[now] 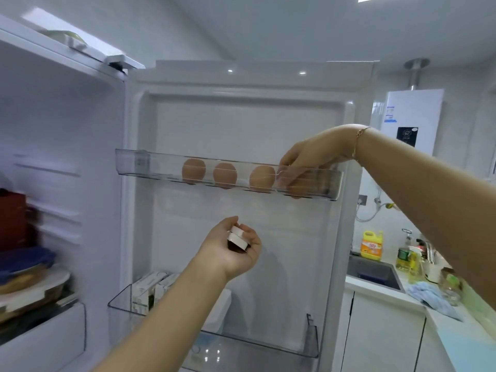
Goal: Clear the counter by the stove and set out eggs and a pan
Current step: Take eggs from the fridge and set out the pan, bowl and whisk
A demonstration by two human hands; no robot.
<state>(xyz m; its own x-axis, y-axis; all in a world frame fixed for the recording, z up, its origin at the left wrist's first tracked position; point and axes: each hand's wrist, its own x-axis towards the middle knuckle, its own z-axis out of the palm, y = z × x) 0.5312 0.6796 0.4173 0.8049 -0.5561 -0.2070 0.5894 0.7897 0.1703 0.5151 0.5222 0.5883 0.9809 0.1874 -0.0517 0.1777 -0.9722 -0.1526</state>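
Observation:
The fridge door (241,124) stands open in front of me. Its clear upper door shelf (150,163) holds three brown eggs (225,175) in a row, and a fourth egg (296,190) sits at the right end. My right hand (311,159) reaches over the shelf rim with its fingers down around that fourth egg. Lower down, my left hand (236,247) is held palm up in front of the door and grips a small white object (237,237) with a dark underside.
The lower door bin (120,304) holds white cartons (149,289). Dishes and a red box (12,218) fill the fridge shelves at left. At right are a sink (375,272), a yellow detergent bottle (371,245), bottles and a blue cloth (429,294) on the counter.

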